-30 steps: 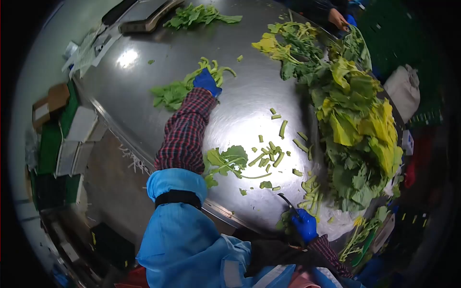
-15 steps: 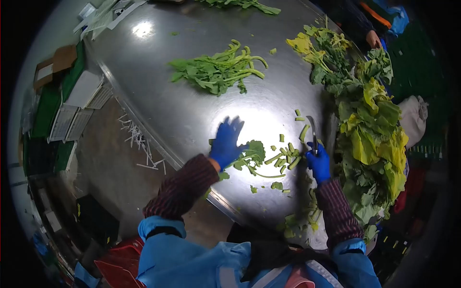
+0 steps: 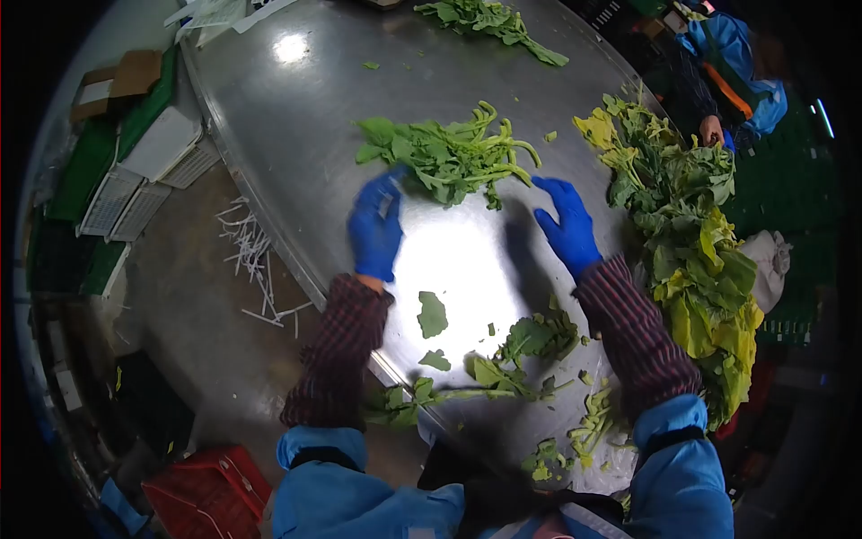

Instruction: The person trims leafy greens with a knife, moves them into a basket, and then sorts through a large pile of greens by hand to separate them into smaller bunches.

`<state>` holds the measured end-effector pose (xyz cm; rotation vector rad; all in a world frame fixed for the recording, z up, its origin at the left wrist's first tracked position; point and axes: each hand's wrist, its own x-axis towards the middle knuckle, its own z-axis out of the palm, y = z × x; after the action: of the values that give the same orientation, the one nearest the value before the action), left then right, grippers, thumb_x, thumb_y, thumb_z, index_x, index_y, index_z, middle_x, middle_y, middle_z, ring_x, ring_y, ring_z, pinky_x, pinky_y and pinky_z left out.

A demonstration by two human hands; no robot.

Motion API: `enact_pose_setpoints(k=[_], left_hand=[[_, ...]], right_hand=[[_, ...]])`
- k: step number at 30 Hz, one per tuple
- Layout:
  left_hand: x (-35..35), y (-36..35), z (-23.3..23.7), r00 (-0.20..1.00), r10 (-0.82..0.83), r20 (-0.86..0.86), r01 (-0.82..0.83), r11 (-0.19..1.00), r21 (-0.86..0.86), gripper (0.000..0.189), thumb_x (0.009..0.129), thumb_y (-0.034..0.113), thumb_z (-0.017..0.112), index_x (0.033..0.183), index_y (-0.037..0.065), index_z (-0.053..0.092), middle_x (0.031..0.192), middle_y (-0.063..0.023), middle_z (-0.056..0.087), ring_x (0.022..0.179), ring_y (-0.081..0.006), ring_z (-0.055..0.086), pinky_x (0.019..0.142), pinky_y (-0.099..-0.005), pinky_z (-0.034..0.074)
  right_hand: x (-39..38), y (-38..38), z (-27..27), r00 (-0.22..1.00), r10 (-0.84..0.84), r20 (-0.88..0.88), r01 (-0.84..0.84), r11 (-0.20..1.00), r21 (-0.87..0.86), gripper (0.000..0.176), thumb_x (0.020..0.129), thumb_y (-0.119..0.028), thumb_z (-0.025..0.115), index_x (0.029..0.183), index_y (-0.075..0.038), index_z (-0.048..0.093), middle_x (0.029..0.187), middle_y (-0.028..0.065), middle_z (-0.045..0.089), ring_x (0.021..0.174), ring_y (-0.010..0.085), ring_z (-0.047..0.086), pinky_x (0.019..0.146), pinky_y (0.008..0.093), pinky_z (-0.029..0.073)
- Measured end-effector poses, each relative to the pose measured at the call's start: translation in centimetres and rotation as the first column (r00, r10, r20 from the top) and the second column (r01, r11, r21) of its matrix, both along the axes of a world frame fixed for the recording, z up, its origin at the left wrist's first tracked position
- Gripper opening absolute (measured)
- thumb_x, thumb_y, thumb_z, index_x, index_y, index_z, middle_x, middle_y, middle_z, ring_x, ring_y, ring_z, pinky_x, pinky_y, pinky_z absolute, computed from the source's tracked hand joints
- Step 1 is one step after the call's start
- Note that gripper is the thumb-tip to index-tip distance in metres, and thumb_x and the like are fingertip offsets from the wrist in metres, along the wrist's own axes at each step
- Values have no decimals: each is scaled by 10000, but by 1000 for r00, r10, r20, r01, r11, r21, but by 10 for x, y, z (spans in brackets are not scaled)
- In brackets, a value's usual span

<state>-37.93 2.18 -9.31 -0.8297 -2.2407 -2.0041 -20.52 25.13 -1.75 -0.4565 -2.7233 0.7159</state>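
Both my hands wear blue gloves over plaid sleeves. My left hand [image 3: 375, 228] lies fingers apart on the steel table [image 3: 296, 117], touching the left edge of a bundle of trimmed greens [image 3: 449, 153]. My right hand [image 3: 566, 225] is spread out just right of that bundle, empty. No knife shows in either hand. Leaf scraps and cut stem bits [image 3: 512, 355] lie near the table's front edge, between my forearms.
A large heap of green and yellow leafy vegetables [image 3: 691, 242] runs along the table's right side. Another person's hand [image 3: 711, 130] works at its far end. More greens [image 3: 489, 18] lie at the far edge. Crates [image 3: 135, 171] and a red basket [image 3: 206, 490] stand on the floor at left.
Both hands moved away from the cut stems near me up to the trimmed bundle. The knife seen in my right hand half a second ago is no longer visible. The scraps now lie closer to the front edge.
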Motion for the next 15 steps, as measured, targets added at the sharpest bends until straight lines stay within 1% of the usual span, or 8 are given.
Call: enact_pose_setpoints(k=[3, 4, 6, 7, 9, 11, 13, 15], left_hand=[[-65, 10, -8, 968, 225, -110, -230, 972, -41, 368, 800, -6, 569, 1162, 57, 545, 1089, -105, 591, 1026, -232, 553, 882, -300, 428], [-77, 16, -7, 970, 223, -101, -227, 973, -35, 368, 800, -6, 569, 1162, 57, 545, 1089, -105, 591, 1026, -232, 553, 882, -300, 428], [-96, 25, 3, 949, 211, -234, -239, 966, -95, 347, 786, 11, 601, 1123, 92, 592, 1061, -94, 606, 953, -226, 590, 843, -303, 450], [-102, 27, -3, 952, 211, -223, -236, 967, -92, 347, 786, 11, 601, 1123, 92, 592, 1061, -94, 606, 953, -226, 590, 843, -303, 450], [-112, 30, -15, 993, 113, 18, -106, 966, -234, 286, 761, 50, 645, 1036, 129, 651, 956, -89, 639, 854, -222, 626, 780, -309, 474], [-117, 33, -30, 985, 173, 12, -162, 944, -287, 226, 766, 78, 649, 990, 107, 665, 891, -80, 648, 799, -201, 627, 747, -297, 476], [-123, 34, -41, 974, 225, -2, -212, 913, -347, 175, 772, 105, 654, 944, 86, 678, 826, -71, 656, 743, -179, 629, 713, -286, 478], [-134, 36, -41, 940, 78, 333, -118, 988, 100, 183, 814, 133, 634, 965, 33, 657, 874, -39, 637, 745, -130, 586, 684, -241, 457]], right_hand=[[-63, 1, -12, 995, 90, -31, -88, 995, 45, 440, 818, -157, 563, 1249, -131, 475, 1217, 145, 477, 1153, 305, 451, 971, 373, 362], [-81, 2, -18, 995, 100, -14, -99, 993, 63, 456, 830, -196, 558, 1271, -147, 453, 1239, 142, 468, 1180, 315, 429, 986, 373, 349], [-115, 5, -29, 994, 108, 11, -108, 990, 87, 473, 841, -236, 553, 1293, -164, 432, 1260, 139, 459, 1206, 324, 407, 1000, 374, 335], [-131, 5, -33, 990, 136, -40, -129, 981, 143, 507, 832, -289, 562, 1304, -171, 418, 1286, 137, 442, 1221, 337, 383, 1009, 409, 316], [-144, 2, -44, 983, 165, -74, -148, 969, 199, 545, 822, -342, 571, 1315, -179, 403, 1312, 136, 425, 1236, 350, 359, 1017, 445, 297], [-148, -2, -54, 960, 157, 232, -210, 952, 222, 607, 828, -444, 531, 1355, -207, 347, 1379, 119, 352, 1313, 333, 243, 1054, 516, 191], [-143, -2, -75, 960, 148, 238, -209, 943, 259, 608, 832, -465, 514, 1358, -213, 342, 1388, 105, 343, 1320, 317, 235, 1059, 523, 166], [-139, -3, -90, 967, 146, 207, -213, 910, 354, 612, 841, -507, 480, 1363, -224, 333, 1405, 76, 324, 1334, 285, 219, 1068, 535, 115]])
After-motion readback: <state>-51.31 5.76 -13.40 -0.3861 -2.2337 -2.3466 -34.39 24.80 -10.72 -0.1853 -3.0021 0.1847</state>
